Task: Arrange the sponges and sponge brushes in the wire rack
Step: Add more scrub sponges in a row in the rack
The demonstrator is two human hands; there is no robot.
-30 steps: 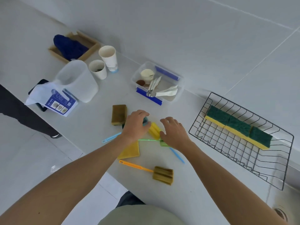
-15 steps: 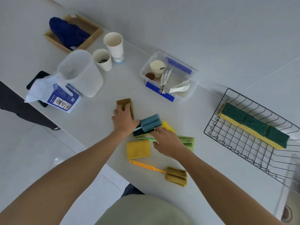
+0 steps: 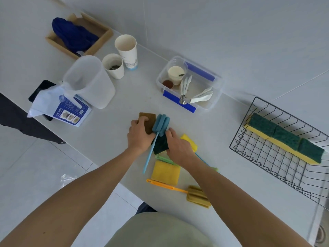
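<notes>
My left hand (image 3: 139,135) grips a brown sponge (image 3: 147,116) on the counter. My right hand (image 3: 179,147) closes on a dark green sponge (image 3: 159,146) just beside it. A blue sponge brush (image 3: 161,124) stands between both hands, head up and handle slanting toward me. A yellow sponge (image 3: 166,172) lies in front of my right hand, and another yellow sponge (image 3: 190,143) lies behind it. A green brush (image 3: 163,159) is mostly hidden under my right wrist. An orange-handled brush (image 3: 197,195) lies nearest me. The wire rack (image 3: 258,163) at right holds three green-and-yellow sponges (image 3: 284,139).
A clear box (image 3: 216,90) with cutlery and a small cup sits behind the sponges. Further left are two paper cups (image 3: 126,49), a translucent jug (image 3: 89,81), a printed bag (image 3: 60,107) and a wooden tray (image 3: 102,39) with blue cloth. The counter edge runs diagonally by my left arm.
My left hand moved onto the brown sponge and closed on it. The blue brush swung from lying flat to head-up between my hands. My right hand shifted left onto the dark green sponge.
</notes>
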